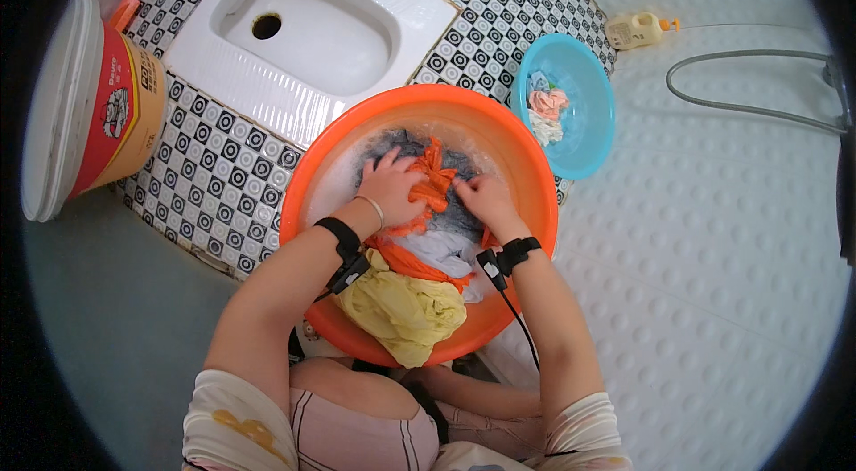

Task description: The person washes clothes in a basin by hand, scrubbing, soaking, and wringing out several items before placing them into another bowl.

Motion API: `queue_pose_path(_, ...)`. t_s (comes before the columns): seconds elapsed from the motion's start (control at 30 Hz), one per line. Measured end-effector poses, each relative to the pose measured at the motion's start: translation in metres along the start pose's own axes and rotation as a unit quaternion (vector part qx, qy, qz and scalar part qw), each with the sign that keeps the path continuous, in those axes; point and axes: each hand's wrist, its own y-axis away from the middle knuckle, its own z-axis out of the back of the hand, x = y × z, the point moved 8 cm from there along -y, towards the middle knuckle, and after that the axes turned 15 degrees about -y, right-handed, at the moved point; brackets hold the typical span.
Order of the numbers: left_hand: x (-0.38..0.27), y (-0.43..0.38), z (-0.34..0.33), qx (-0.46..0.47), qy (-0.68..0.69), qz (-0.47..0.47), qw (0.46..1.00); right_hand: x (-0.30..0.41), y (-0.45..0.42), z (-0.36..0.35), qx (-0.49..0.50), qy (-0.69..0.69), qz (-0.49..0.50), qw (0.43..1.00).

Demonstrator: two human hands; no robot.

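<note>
My left hand (393, 187) lies with fingers spread over wet grey cloth (461, 203) and the edge of a bunched orange cloth (435, 178). On the other side, my right hand (489, 205) pinches the orange cloth between thumb and fingers. Both hands are inside a large orange plastic basin (535, 203) with suds (334, 187) along its inner wall. Nearer to me in the basin are a white cloth (438, 250) and more orange fabric (418, 262). A yellow garment (404, 314) hangs over the basin's near rim. The undersides of the cloths are hidden.
A white squat toilet (321, 23) is set in the patterned tile floor (214, 157) beyond the basin. A blue basin (592, 143) holds small cloths (548, 105). A large bucket (120, 117) stands left; a pump bottle (634, 31) and a shower hose (682, 87) are right.
</note>
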Motion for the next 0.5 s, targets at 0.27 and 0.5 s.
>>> queue_pose_path(0.27,0.047,-0.001,-0.012,-0.183,0.327,0.286,0.882,0.049,-0.002,-0.015,-0.209,-0.101,0.291,0.928)
queue_pose_path(0.5,0.017,-0.016,-0.013,0.011,0.770,0.119,0.627,0.082,0.035,-0.009,-0.041,-0.472,0.239,0.847)
